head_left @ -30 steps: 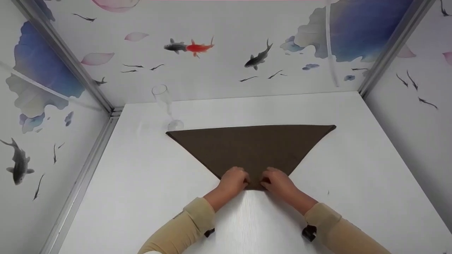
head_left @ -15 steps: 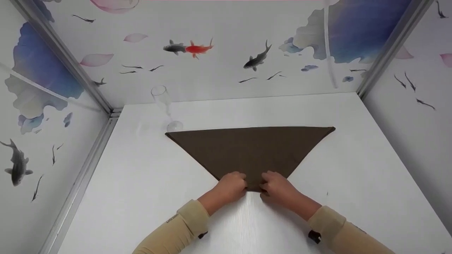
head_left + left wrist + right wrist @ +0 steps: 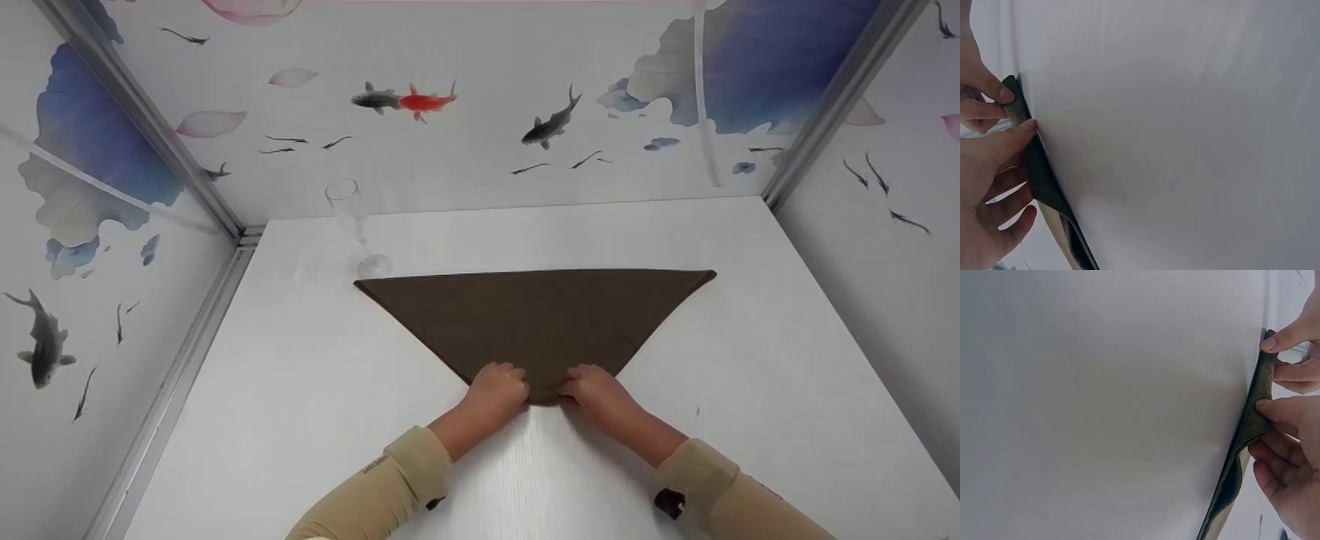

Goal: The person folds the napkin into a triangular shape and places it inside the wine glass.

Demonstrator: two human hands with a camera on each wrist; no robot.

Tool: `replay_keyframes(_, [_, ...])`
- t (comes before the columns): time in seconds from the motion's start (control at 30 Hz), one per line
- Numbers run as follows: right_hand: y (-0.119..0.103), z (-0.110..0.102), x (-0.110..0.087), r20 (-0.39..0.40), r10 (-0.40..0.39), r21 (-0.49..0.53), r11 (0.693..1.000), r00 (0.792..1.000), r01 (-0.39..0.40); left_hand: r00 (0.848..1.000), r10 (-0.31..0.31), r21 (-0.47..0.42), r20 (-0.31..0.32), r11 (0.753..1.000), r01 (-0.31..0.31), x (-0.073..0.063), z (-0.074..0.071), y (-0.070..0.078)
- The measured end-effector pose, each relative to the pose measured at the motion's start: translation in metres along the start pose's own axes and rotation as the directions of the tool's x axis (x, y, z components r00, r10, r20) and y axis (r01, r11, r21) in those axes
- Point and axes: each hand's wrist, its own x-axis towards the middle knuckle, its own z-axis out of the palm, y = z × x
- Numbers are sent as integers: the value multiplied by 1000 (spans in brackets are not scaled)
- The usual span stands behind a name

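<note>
A dark brown cloth napkin (image 3: 540, 322) lies on the white table as a wide triangle, its long side away from me and its near tip blunted. At this short near edge my left hand (image 3: 495, 391) pinches the cloth on one side, and my right hand (image 3: 598, 396) pinches it on the other, a small gap between them. In the left wrist view the napkin (image 3: 1044, 177) shows a turned-over strip under the left thumb (image 3: 1026, 125). The right wrist view has the right thumb (image 3: 1265, 405) pressing on the same strip, with cloth layers bulging apart beside it.
A clear stemmed glass (image 3: 346, 206) stands upright just behind the napkin's far left corner. White panels printed with fish and petals (image 3: 550, 124) wall in the back and sides. A grey metal rail (image 3: 180, 360) runs along the left of the table.
Both hands have shifted slightly at the near edge, and the fingers look more curled over it. The napkin keeps nearly the same shape and place. The glass has not moved.
</note>
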Motion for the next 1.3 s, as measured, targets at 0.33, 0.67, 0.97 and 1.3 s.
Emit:
replay_keyframes(0.33, [5,-6,3,73,207,175,960,976,-217,995,-99,-312,33,944,105,-4,1,-11])
replay_keyframes(0.67, [14,-10,17,266,350,196,892,898,-406,952,-246,-614,184,727,307,4,4,-29])
replay_keyframes(0.97, [19,-11,17,279,431,160,860,858,-484,961,-265,-448,78,852,272,4,5,-31])
replay_keyframes(1.3, [18,-7,7,73,109,-70,992,991,-104,986,-164,-278,1,948,158,0,6,-28])
